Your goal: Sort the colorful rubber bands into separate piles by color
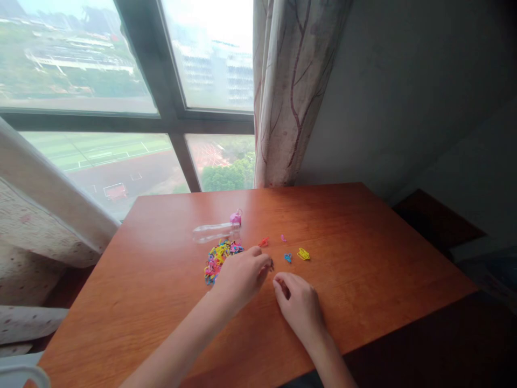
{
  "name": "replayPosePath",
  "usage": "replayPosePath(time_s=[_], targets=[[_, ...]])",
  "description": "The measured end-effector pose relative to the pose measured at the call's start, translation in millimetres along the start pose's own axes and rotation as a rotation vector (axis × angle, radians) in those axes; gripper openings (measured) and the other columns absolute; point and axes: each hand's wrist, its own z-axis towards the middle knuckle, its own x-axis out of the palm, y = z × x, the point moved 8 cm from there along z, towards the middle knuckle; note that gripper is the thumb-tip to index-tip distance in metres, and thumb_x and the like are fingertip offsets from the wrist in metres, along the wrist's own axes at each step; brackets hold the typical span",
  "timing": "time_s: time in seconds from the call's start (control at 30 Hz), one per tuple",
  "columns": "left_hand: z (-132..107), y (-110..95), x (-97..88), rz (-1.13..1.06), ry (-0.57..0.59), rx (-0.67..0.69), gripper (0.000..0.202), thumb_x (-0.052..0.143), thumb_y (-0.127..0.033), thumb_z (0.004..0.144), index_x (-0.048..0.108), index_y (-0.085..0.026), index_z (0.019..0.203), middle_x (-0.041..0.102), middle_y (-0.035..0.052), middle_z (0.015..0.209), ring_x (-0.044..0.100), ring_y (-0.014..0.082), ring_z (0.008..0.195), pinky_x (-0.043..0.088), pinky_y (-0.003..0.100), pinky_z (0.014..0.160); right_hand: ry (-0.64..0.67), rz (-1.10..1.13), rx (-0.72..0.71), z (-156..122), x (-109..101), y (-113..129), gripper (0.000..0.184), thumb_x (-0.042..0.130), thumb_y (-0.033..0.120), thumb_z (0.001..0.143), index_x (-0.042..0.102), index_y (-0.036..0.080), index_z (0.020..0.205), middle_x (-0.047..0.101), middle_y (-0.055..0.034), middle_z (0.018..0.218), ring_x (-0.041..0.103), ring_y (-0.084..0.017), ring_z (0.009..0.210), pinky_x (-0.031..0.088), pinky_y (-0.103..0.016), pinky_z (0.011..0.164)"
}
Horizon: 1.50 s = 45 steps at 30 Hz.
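My left hand [246, 267] reaches over the table with its fingers pinched together. A small dark piece [272, 265] shows at its fingertips; whether it is held or lies on the table I cannot tell. Beside and partly behind this hand lies a heap of colourful small loops [218, 256] that look like paper clips. My right hand [301, 302] rests on the table, fingers curled and closed; anything inside is hidden. Beyond the hands lie small groups of yellow loops [304, 254], blue loops [288, 258] and red-orange loops [264, 242], and a pink loop [283, 237].
A clear container [212, 233] with a pink top [236, 218] lies behind the heap on the wooden table [363, 258]. A window [173, 118] and curtains [294, 81] border the far side. At the lower left corner stands a white object [24, 374].
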Motion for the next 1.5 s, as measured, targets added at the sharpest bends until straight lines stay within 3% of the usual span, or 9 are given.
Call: replayPosePath(time_s=[0.17,0.37,0.57,0.77,0.9,1.03,1.3,1.5], targets=[[21.5,-8.6,15.5,0.047,0.039,0.041,0.017,0.050,-0.020,0.089,0.066,-0.021,0.083,0.066,0.0047,0.086,0.067,0.0181,0.072,0.043,0.024,0.057,-0.015,0.011,-0.005,-0.4,-1.9,1.7,0.016,0.050,0.016,0.090,0.063,0.022,0.082,0.067,0.0000,0.075,0.060,-0.015,0.069,0.035,-0.024,0.065],[19.2,-11.2,16.3,0.060,0.032,0.058,0.015,0.051,-0.019,0.089,0.065,-0.021,0.088,0.065,0.0050,0.089,0.068,0.0192,0.075,0.045,0.025,0.059,-0.019,0.019,-0.019,0.7,-3.6,4.6,0.017,0.050,0.014,0.089,0.063,0.022,0.083,0.067,-0.0001,0.077,0.060,-0.015,0.070,0.036,-0.025,0.066],[-6.8,8.3,-8.0,0.059,-0.047,-0.013,0.020,0.046,-0.023,0.093,0.065,-0.023,0.092,0.065,0.0042,0.090,0.066,0.0173,0.071,0.043,0.025,0.058,-0.007,-0.014,-0.024,0.0,-3.7,6.1,0.016,0.051,0.017,0.091,0.061,0.022,0.081,0.063,0.0010,0.072,0.057,-0.015,0.067,0.034,-0.026,0.064],[-58.3,43.1,-24.1,-0.010,-0.182,-0.100,0.019,0.046,-0.028,0.093,0.064,-0.025,0.097,0.069,0.0016,0.097,0.068,0.0169,0.077,0.045,0.024,0.061,0.005,-0.025,-0.016,0.1,-1.5,5.0,0.015,0.053,0.016,0.090,0.060,0.022,0.078,0.061,0.0023,0.069,0.056,-0.014,0.065,0.033,-0.025,0.063],[-91.7,59.0,-19.4,-0.019,-0.253,-0.150,0.022,0.042,-0.032,0.096,0.064,-0.027,0.099,0.070,-0.0001,0.096,0.068,0.0135,0.072,0.045,0.021,0.059,0.001,-0.028,-0.017,1.4,-1.0,6.2,0.015,0.053,0.016,0.089,0.061,0.022,0.078,0.062,0.0022,0.068,0.056,-0.013,0.064,0.033,-0.025,0.061],[-109.7,62.6,-8.0,0.014,-0.221,-0.165,0.022,0.041,-0.030,0.096,0.063,-0.027,0.093,0.069,-0.0027,0.088,0.068,0.0125,0.067,0.044,0.021,0.055,0.007,-0.025,-0.025,2.0,2.0,13.0,0.016,0.052,0.016,0.089,0.061,0.022,0.078,0.062,0.0016,0.068,0.056,-0.014,0.063,0.032,-0.025,0.061],[-117.2,58.3,10.9,0.061,-0.181,-0.197,0.018,0.045,-0.032,0.095,0.062,-0.027,0.095,0.069,-0.0016,0.091,0.070,0.0150,0.072,0.047,0.022,0.057,0.025,-0.016,-0.048,0.9,8.0,23.8,0.015,0.051,0.015,0.089,0.061,0.023,0.079,0.064,0.0012,0.071,0.057,-0.014,0.065,0.033,-0.025,0.062],[-114.0,54.6,14.9,0.039,-0.179,-0.174,0.023,0.039,-0.029,0.097,0.062,-0.026,0.096,0.069,0.0002,0.091,0.070,0.0156,0.072,0.049,0.023,0.059,0.023,-0.011,-0.046,0.1,7.3,25.5,0.016,0.051,0.015,0.089,0.061,0.022,0.080,0.064,0.0008,0.071,0.057,-0.014,0.065,0.033,-0.025,0.062]])
